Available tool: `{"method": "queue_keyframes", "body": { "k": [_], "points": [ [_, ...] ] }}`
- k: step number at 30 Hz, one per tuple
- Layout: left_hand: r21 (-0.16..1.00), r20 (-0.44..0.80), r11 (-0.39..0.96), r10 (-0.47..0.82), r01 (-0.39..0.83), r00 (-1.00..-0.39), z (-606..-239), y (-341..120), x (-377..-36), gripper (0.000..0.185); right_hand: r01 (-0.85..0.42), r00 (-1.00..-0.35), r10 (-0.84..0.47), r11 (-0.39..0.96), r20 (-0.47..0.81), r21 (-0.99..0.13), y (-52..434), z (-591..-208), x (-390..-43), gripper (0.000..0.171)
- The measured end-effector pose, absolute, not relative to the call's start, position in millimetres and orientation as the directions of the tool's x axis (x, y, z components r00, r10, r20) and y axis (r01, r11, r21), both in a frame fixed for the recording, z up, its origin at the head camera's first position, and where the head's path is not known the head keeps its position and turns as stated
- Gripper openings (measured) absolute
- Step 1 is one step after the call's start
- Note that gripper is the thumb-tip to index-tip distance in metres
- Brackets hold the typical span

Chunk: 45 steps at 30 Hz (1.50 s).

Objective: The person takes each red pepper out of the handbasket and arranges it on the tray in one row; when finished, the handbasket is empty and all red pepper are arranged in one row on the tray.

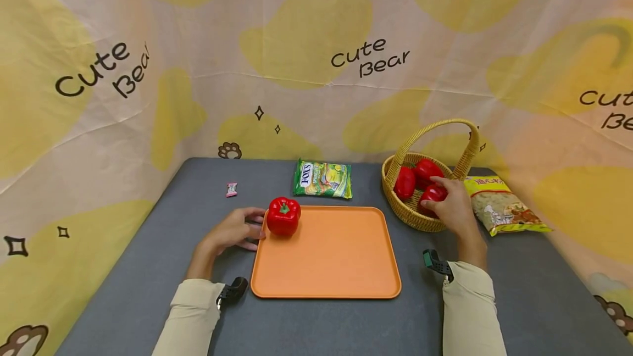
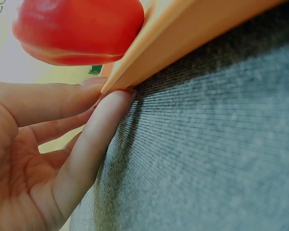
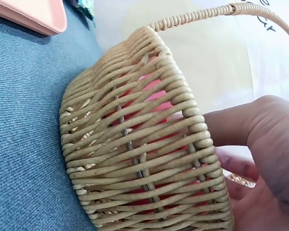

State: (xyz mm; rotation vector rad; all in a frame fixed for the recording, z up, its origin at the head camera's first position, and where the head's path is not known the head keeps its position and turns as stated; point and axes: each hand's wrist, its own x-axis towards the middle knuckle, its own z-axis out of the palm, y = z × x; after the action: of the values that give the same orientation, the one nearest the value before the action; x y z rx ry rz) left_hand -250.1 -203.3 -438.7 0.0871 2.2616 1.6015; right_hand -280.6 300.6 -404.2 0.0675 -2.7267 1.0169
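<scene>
An orange tray [image 1: 326, 257] lies on the table, with a red bell pepper [image 1: 283, 216] standing at its upper left corner. My left hand [image 1: 239, 231] is at the tray's left side; in the left wrist view its thumb and a finger [image 2: 106, 115] pinch the tray rim, close below the pepper. My right hand [image 1: 454, 207] reaches over the near right rim of a wicker basket [image 1: 412, 217] and grips a red pepper [image 1: 434, 193] inside. Two more red peppers [image 1: 405, 183] lie beside it. In the right wrist view the basket wall hides the fingertips.
A green Fox's candy bag [image 1: 323, 179] lies behind the tray, and a small pink wrapped candy [image 1: 231, 189] sits to the left. Right of the basket is a yellow food packet [image 1: 501, 207]. The basket's tall handle [image 1: 410, 139] arches above the peppers. A printed cloth [image 1: 306, 32] hangs behind the table.
</scene>
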Motion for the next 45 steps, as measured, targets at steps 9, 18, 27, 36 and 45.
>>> {"method": "queue_keyframes", "body": {
  "k": [9,18,27,36,45],
  "points": [
    [0.920,-0.261,0.357,0.249,-0.162,-0.933,-439.4,-203.4,-249.3,0.056,-0.164,-0.970,-0.021,0.791,0.242,-0.589,295.8,-407.0,-285.6,0.067],
    [0.919,-0.267,0.355,0.245,-0.170,-0.932,-439.1,-203.2,-249.3,0.057,-0.153,-0.973,-0.030,0.827,0.230,-0.541,295.8,-410.4,-284.8,0.067],
    [0.919,-0.264,0.358,0.250,-0.165,-0.931,-439.6,-203.7,-249.1,0.055,-0.080,-0.985,0.036,0.770,0.167,-0.633,295.6,-399.1,-277.2,0.071],
    [0.923,-0.261,0.351,0.263,-0.160,-0.929,-438.5,-202.9,-250.1,0.055,-0.115,-0.978,0.039,0.715,0.204,-0.690,293.7,-372.3,-261.5,0.076],
    [0.921,-0.263,0.354,0.255,-0.163,-0.930,-438.6,-204.1,-249.7,0.055,-0.153,-0.983,-0.031,0.683,0.181,-0.714,288.1,-348.6,-249.6,0.081]
  ]
}}
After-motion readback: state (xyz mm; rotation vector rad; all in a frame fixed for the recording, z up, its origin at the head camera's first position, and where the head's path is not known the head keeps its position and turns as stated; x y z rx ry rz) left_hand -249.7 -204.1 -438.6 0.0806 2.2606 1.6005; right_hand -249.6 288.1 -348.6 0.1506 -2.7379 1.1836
